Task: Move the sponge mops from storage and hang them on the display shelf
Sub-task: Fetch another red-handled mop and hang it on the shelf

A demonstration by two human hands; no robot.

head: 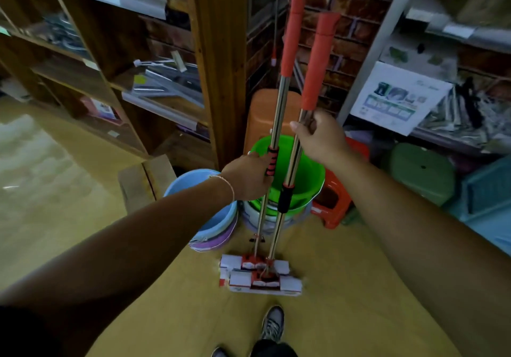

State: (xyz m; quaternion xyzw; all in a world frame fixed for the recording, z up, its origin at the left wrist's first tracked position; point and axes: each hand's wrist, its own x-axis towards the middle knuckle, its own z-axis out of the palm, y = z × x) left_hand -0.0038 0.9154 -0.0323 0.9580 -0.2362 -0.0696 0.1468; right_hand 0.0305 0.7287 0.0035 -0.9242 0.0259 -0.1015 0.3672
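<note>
Two sponge mops stand near upright on the floor (pixel 166 301), side by side, poles almost parallel. The left mop (pixel 276 124) is held by the left hand (pixel 249 177), its grip closed round the ribbed red-and-black sleeve partway up the pole. The right mop (pixel 297 146) is held by the right hand (pixel 320 135), its grip closed round the bare steel just below the orange foam handle.

Judgement: the hands sit at different heights so that they do not crowd each other while the poles stay close together. Holding at mid-pole or above gives control of the tall handles and leaves the weight resting on the heads.

The mop heads (pixel 260 276) lie touching on the floor, both in printed card wrappers; packaging appears intact.

Location: a storage corner. Directly behind the poles are a green bucket (pixel 307 174), a blue bucket (pixel 193 185) on a nested stack, and an orange stool (pixel 331 204). A wooden post (pixel 218 66) stands just left of the mops. Shelving stands to either side. One shoe (pixel 272 323) is visible just behind the heads.

Status, as judged: both mops are in hand but not yet lifted clear. No hanging rail or display hook can be identified in this view. The tall handles may catch on shelving when carried.
</note>
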